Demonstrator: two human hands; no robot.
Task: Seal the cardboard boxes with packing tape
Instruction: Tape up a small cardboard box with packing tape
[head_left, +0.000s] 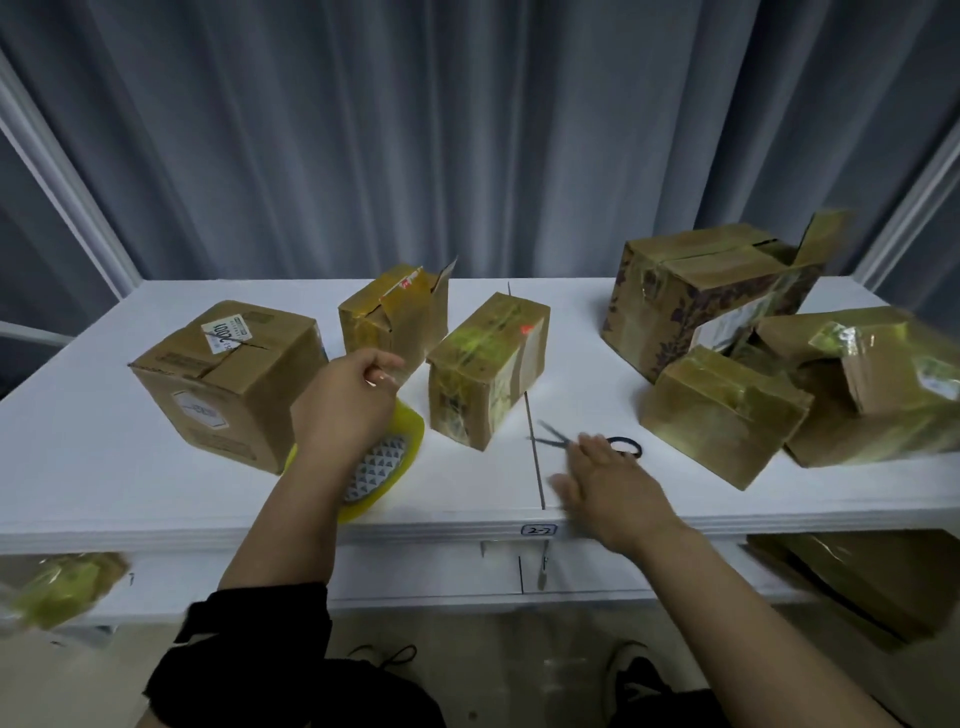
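Cutting seems to be the step in hand, judging from the head view. The left hand (358, 395) is clenched in a pinch, thumb against fingertips, on what looks like the free end of a clear tape strip (388, 377). The yellow-rimmed tape roll (387, 467) lies on the white table (104, 467) directly under that wrist, on the person's side of the pinch. To do this well, I judge, the strip should be drawn taut between pinch and roll so it cannot fold onto itself. The blades should cross it squarely close to the roll, leaving enough length to bridge a seam and lap down both ends.

The right hand (613, 488) is spread palm down, fingers straight and blurred, grasping nothing. Its fingertips lie over the scissors (553, 439), whose parted blades point away to the left of the fingers, while a dark loop handle shows just past them. Whether skin touches the handle I cannot tell.

Just beyond the left pinch stands a small box (395, 317) with a flap raised, apparently unsealed. Left of that hand sits a labelled box (223, 384) whose top seam gapes. Between the two hands, farther out, is a glossy taped box (488, 369). Right of the open hand, a cluster of taped boxes (727, 415) sits pressed together.
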